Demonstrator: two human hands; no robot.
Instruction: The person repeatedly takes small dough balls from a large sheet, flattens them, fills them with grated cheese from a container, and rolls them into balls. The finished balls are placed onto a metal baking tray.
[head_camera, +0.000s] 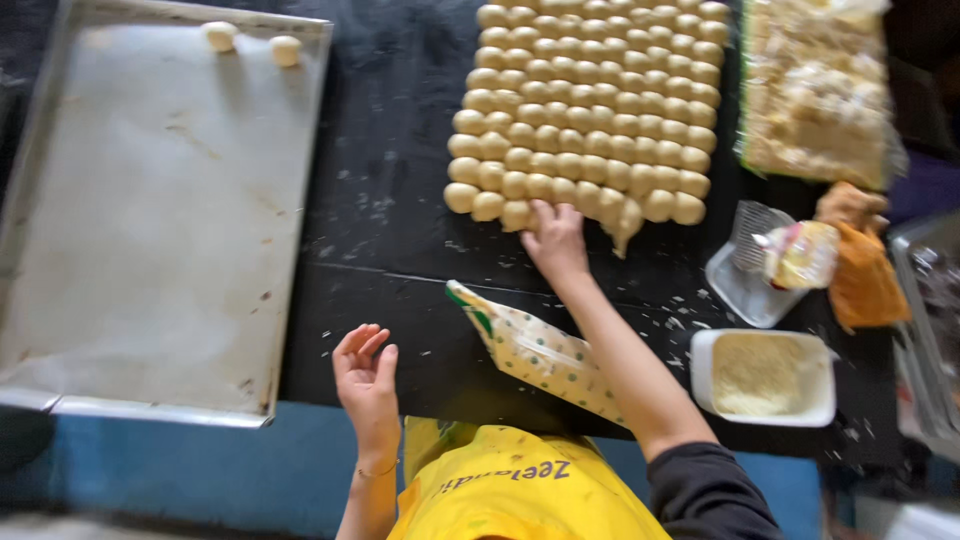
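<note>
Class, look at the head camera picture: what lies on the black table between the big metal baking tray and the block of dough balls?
Nothing but bare black table with a few crumbs lies between the baking tray and the dough balls, as the head view shows.

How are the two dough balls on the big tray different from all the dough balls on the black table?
The two pale dough balls sit apart on the grey metal tray; the golden dough balls are packed touching in rows on the black table. The right hand touches only the golden ones. All are small and round.

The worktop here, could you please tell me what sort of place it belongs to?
Probably a bakery or pastry kitchen: rows of dough balls lie on a floury black table, a lined baking tray holds two more, and a tub of crumbs stands nearby.
</note>
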